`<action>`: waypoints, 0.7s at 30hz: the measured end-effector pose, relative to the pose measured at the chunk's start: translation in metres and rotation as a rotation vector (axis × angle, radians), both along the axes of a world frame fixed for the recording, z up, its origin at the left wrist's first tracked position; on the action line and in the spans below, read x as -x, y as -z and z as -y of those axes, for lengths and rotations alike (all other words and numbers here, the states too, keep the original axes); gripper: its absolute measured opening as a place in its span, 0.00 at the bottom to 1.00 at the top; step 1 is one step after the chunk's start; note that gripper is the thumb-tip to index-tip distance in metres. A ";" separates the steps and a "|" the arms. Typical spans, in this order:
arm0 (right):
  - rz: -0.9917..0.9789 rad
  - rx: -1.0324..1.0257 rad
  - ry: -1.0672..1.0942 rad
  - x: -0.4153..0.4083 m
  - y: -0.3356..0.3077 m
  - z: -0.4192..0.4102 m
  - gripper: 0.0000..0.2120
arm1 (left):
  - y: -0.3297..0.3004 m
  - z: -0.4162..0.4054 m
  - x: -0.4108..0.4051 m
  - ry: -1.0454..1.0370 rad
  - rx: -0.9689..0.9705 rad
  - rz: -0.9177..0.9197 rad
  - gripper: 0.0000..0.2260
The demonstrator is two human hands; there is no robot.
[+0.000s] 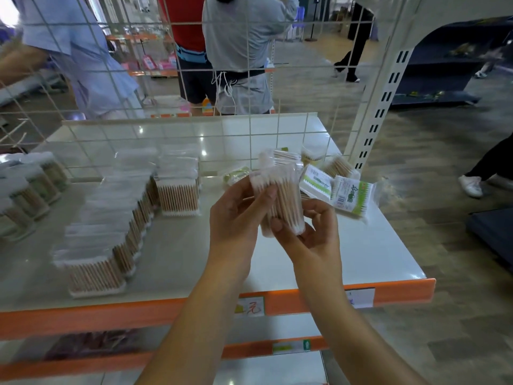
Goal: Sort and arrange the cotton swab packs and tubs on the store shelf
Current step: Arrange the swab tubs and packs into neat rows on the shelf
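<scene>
The white metal store shelf with an orange front lip carries the stock. Largest on it is a diagonal row of clear packs of wooden-stemmed cotton swabs, standing on end and touching; blur hides the exact count, though roughly eight show. At the far left stand round clear tubs of swabs, at least four. At the back right lies a loose heap: two white-and-green printed packs, one small round tub, and a few more clear packs too jumbled to count. Above the shelf's middle, both hands hold one clear soft pack of wooden swabs: the left hand pinches its upper left edge, the right hand curls round its lower end. It looks light, crinkly and slippery, best gripped across the stems.
</scene>
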State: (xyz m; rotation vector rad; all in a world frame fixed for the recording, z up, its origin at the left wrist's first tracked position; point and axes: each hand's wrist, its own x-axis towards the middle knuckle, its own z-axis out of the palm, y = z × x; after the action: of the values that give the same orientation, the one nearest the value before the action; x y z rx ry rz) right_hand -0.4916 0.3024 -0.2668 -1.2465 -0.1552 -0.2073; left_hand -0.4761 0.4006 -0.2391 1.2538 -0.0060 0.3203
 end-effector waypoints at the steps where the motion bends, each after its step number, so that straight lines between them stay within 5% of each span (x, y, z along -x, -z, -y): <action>1: 0.006 0.001 -0.004 0.000 0.000 -0.001 0.14 | 0.000 -0.001 0.000 -0.008 0.010 0.000 0.10; 8: 0.013 -0.007 0.020 -0.001 -0.004 -0.003 0.08 | 0.001 -0.005 -0.005 -0.116 0.105 -0.066 0.15; 13: -0.175 -0.104 -0.082 -0.007 -0.001 -0.003 0.26 | 0.004 -0.003 -0.002 -0.141 0.120 -0.055 0.14; 17: -0.178 -0.087 -0.215 -0.008 -0.003 0.001 0.10 | 0.005 -0.003 -0.001 -0.187 0.038 -0.054 0.07; 21: -0.104 0.007 -0.110 -0.004 -0.005 0.002 0.19 | 0.006 -0.005 0.001 -0.215 -0.101 -0.009 0.06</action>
State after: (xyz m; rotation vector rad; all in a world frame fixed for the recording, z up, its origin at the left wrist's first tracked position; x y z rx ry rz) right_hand -0.4877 0.3001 -0.2621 -1.2489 -0.1342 -0.0472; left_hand -0.4770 0.4053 -0.2447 1.3586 0.1224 0.5047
